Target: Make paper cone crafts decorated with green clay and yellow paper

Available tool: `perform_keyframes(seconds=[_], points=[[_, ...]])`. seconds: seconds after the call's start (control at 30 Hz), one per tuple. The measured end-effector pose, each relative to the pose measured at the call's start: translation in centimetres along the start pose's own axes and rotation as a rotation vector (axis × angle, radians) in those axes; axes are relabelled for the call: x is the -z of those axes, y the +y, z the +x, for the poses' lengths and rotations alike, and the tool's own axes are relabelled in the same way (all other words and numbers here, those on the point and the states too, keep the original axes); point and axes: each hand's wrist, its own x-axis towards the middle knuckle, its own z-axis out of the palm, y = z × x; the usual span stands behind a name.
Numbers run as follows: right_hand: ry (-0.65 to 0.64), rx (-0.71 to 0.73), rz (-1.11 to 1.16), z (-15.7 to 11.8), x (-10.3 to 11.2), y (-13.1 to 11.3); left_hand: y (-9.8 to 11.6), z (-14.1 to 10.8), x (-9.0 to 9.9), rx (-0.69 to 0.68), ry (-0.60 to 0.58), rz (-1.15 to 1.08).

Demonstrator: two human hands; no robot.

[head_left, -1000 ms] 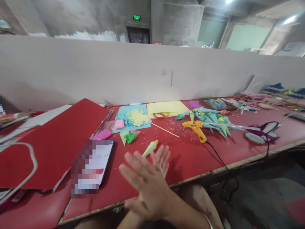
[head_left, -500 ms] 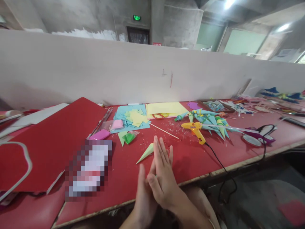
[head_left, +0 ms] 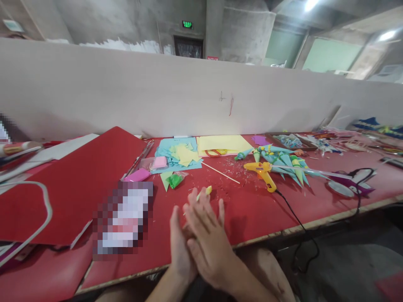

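Hands and cone over the bench; clock directions are read from the hands, 12 being straight ahead. Nearest, the right hand overlaps the left hand, the palms turned toward each other. The right fingers are nearly straight and slightly spread; the left thumb stands raised on the 10 o'clock side, the other left fingers mostly hidden. Whether anything is held between the palms cannot be told. Just beyond the fingertips, at 12 o'clock, lies the cone, largely hidden by the fingers; the right hand appears the nearer, and contact cannot be made out. Its long axis seems to run from 8 to 2 o'clock, yellow end at 2. Farther off: the stick, between 12 and 1; the glue gun, near 2; behind that, piled cones.
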Motion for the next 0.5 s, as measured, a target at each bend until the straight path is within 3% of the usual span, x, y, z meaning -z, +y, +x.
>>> perform_keyframes(seconds=[0.13,0.27,0.37,0.5], points=[[-0.137,0.168,0.057,-0.3,-0.2,-1.3,-0.1,2.1,1.3,-0.198,0.235,0.125],[0.011,0.022,0.034,0.1,0.2,-0.1,-1.1,1.1,0.0,-0.158,0.145,0.171],[0.049,-0.068,-0.029,0.0,0.3,1.1,-0.1,-0.4,-1.2,-0.108,0.090,0.236],[-0.084,0.136,-0.040,-0.4,0.1,0.3,0.3,-1.8,-1.3,-0.194,0.142,0.502]])
